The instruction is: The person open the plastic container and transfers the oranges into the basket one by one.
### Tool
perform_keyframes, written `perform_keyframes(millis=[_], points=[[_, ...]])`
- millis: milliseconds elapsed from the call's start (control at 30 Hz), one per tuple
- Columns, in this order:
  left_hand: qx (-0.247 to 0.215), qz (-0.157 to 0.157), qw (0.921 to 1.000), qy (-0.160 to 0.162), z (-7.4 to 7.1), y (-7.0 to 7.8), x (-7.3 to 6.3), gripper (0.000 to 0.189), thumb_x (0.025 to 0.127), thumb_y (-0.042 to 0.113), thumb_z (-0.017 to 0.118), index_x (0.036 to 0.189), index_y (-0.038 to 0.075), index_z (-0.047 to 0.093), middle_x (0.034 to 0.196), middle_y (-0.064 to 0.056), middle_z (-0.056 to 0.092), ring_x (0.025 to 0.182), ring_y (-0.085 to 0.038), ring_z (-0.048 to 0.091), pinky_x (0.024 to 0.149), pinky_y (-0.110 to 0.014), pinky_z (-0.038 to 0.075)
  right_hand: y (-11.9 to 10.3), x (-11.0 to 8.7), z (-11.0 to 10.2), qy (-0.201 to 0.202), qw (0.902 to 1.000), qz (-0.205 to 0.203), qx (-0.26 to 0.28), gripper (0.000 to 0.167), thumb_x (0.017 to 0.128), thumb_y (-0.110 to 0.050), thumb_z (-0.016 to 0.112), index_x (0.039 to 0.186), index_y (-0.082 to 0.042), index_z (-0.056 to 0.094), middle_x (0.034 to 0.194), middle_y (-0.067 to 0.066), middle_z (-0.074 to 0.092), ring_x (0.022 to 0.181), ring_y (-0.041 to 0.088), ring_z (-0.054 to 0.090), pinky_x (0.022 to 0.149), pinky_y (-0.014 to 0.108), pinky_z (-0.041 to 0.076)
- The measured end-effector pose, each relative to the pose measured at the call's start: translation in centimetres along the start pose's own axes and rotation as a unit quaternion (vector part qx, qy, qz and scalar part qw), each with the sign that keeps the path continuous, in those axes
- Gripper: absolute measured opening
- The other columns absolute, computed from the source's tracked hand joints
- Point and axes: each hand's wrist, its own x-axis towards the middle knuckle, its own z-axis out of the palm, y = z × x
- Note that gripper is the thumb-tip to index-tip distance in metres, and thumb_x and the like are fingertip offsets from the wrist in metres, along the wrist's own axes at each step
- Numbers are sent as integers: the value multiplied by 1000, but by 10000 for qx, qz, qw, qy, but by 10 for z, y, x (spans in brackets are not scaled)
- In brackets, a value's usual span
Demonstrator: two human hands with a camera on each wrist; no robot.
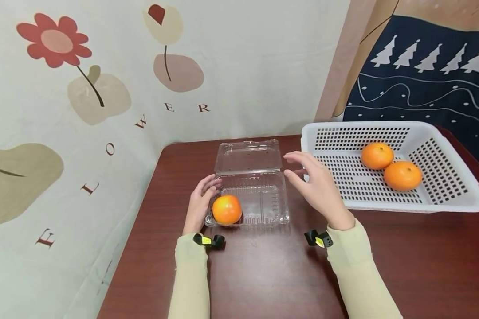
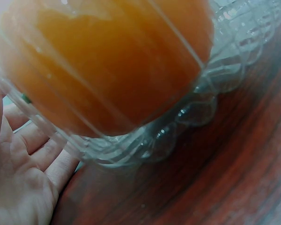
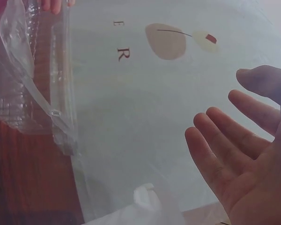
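Dark wooden table (image 1: 263,274) against flower-print cloth (image 1: 84,110); both hands released, left hand (image 1: 199,206) touching clamshell box (image 1: 259,199)

Pale cream sleeves (image 1: 355,266) — black-yellow wrist devices (image 1: 318,239), probably cameras.

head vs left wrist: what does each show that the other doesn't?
Head only: the right hand open beside the clamshell box, the white basket with two oranges, the flower wall cloth. Left wrist only: the box's scalloped rim close up. Both: the left hand against the box, the orange inside, the brown table.
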Motion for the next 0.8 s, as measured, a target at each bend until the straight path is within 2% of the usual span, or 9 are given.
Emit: perform_keyframes(millis=[133,433,600,800], points=[[26,34,10000,-12,-1,0,1,41,92,7,46,132,3,39,125,-22,48,115,-32,45,94,-36,40,2,0,4,-55,10000,10,68,35,86,-27,59,119,-18,55,116,-6,53,103,11,51,81,29,48],[49,35,10000,4,1,0,2,41,92,9,48,132,2,39,124,-20,49,115,-31,46,92,-30,42,-3,2,8,-63,9997,72,239,34,86,-29,58,119,-24,54,116,-9,52,102,8,51,82,25,47],[-39,31,10000,-9,1,-3,2,41,92,8,47,132,3,39,125,-20,49,114,-31,46,91,-28,42,-5,1,10,-93,9994,116,324,33,86,-28,59,118,-23,54,115,-7,53,99,4,52,82,25,47],[-25,26,10000,0,-1,-4,1,41,92,8,47,132,3,39,125,-20,49,115,-32,46,92,-31,42,-5,1,18,-244,9991,63,352,33,86,-26,58,118,-20,55,113,-4,54,100,9,52,82,29,48]])
